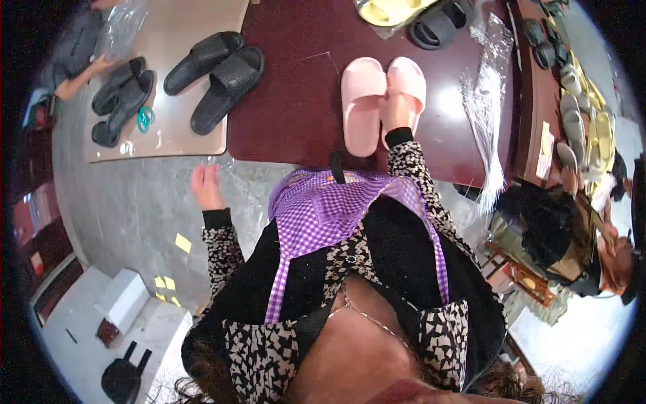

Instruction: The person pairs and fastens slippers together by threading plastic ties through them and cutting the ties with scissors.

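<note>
A pair of pink slide sandals lies side by side on the dark red tabletop [296, 87]. My right hand [398, 111] is on the right pink slide [408, 71], at the inner side of its strap, fingers partly hidden. Just left of it, the left pink slide [363, 121] touches its mate. My left hand [207, 187] is off the table's front edge, a little blurred, fingers up and loosely bent, with nothing visible in it. Thin clear plastic [245, 176] hangs close to it.
Black slides [222, 87] and a teal ring-shaped item [145, 119] lie on the beige surface [182, 145]. Another person's arm [77, 82] reaches in there. Yellow slides [390, 10] and grey slides [441, 25] are behind. White ties [488, 121] hang at right beside a slide-filled rack [572, 114].
</note>
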`<state>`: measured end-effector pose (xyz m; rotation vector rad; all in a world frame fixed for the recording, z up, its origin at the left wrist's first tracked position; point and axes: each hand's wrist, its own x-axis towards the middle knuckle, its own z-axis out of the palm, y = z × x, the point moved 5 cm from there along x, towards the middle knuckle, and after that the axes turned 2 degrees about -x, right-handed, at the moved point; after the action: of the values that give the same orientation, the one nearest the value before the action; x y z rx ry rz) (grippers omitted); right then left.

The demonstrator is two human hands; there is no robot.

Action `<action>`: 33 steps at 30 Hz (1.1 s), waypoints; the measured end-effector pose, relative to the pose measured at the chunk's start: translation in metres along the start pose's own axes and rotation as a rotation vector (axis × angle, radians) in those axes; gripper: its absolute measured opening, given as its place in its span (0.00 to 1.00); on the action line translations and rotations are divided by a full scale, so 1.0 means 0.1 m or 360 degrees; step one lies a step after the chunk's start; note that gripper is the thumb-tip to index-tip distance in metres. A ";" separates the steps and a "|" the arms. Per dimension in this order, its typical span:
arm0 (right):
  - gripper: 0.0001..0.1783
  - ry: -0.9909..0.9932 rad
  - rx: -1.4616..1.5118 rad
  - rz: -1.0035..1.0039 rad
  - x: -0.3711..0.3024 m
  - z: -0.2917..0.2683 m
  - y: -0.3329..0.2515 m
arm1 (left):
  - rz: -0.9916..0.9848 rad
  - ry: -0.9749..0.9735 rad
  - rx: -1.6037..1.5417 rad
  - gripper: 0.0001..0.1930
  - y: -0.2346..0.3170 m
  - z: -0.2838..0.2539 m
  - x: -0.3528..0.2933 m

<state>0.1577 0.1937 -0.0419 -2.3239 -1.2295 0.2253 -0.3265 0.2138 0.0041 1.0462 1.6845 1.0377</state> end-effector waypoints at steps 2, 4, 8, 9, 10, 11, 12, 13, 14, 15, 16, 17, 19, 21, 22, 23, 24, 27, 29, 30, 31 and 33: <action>0.12 -0.0127 0.0210 -0.0097 -0.01 0.12 -0.12 | 0.0032 -0.0186 -0.0189 0.07 0.58 0.47 0.00; 0.12 -0.0097 0.0256 -0.0232 -0.08 -0.04 -0.28 | -0.0046 -0.0494 -0.0678 0.07 0.78 0.94 0.05; 0.13 -0.0293 0.0518 -0.0307 -0.33 -0.49 -0.55 | -0.0537 -0.1148 -0.1425 0.05 0.93 1.88 -0.10; 0.14 -0.0542 0.0704 -0.0116 -0.42 -0.55 -0.52 | -0.0550 -0.1182 -0.1421 0.05 0.96 2.07 -0.18; 0.15 -0.0795 0.0900 0.0071 -0.52 -0.58 -0.53 | -0.0623 -0.1241 -0.1492 0.04 1.00 2.22 -0.28; 0.15 -0.0779 0.0901 0.0085 -0.59 -0.68 -0.58 | -0.0696 -0.1296 -0.1562 0.04 1.03 2.35 -0.38; 0.15 -0.0894 0.1149 0.0214 -0.68 -0.75 -0.67 | -0.0697 -0.1311 -0.1559 0.04 1.03 2.44 -0.46; 0.15 -0.1010 0.1399 0.0340 -0.76 -0.78 -0.76 | -0.0742 -0.1389 -0.1555 0.05 1.00 2.53 -0.56; 0.16 -0.1113 0.1650 0.0472 -0.82 -0.79 -0.80 | -0.0793 -0.1479 -0.1548 0.05 0.97 2.62 -0.67; 0.16 -0.1097 0.1653 0.0475 -0.82 -0.79 -0.80 | -0.0841 -0.1563 -0.1540 0.05 0.95 2.69 -0.77; 0.14 -0.0999 0.1930 0.0605 -0.82 -0.77 -0.78 | -0.0841 -0.1573 -0.1535 0.05 0.93 2.73 -0.84; 0.13 -0.0890 0.2205 0.0736 -0.81 -0.74 -0.74 | -0.0942 -0.1615 -0.1510 0.05 0.89 2.80 -0.94; 0.12 -0.0768 0.2482 0.0865 -0.80 -0.69 -0.66 | -0.1141 -0.1689 -0.1459 0.05 0.80 2.86 -1.08; 0.12 -0.0557 0.2568 0.0967 -0.77 -0.66 -0.54 | -0.1219 -0.1706 -0.1438 0.05 0.73 2.83 -1.10; 0.11 -0.0455 0.2606 0.1016 -0.77 -0.65 -0.48 | -0.1296 -0.1713 -0.1425 0.05 0.68 2.82 -1.10; 0.11 -0.0453 0.2606 0.1013 -0.77 -0.65 -0.44 | -0.1374 -0.1720 -0.1411 0.06 0.62 2.81 -1.10; 0.11 -0.0491 0.2511 0.0981 -0.77 -0.67 -0.40 | -0.1375 -0.1733 -0.1408 0.06 0.57 2.80 -1.09; 0.10 -0.0543 0.2319 0.0922 -0.80 -0.71 -0.24 | -0.1587 -0.1713 -0.1219 0.06 0.34 2.75 -1.05; 0.10 -0.0649 0.2015 0.0969 -0.91 -0.68 -0.13 | -0.1621 -0.1761 -0.1099 0.07 0.17 2.71 -0.99; 0.09 -0.0701 0.1864 0.0992 -0.98 -0.66 -0.08 | -0.1652 -0.1792 -0.0984 0.07 0.07 2.69 -0.97; 0.09 -0.0691 0.1865 0.0995 -1.04 -0.65 -0.03 | -0.1681 -0.1821 -0.0867 0.07 -0.04 2.68 -0.97; 0.09 -0.0701 0.1743 0.1064 -1.19 -0.60 0.11 | -0.1753 -0.1832 -0.0783 0.08 -0.14 2.66 -1.03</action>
<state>0.1185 0.0713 -0.0058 -1.5922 -0.2324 1.3100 -0.0518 0.1656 -0.0557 0.1418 0.7085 -0.0001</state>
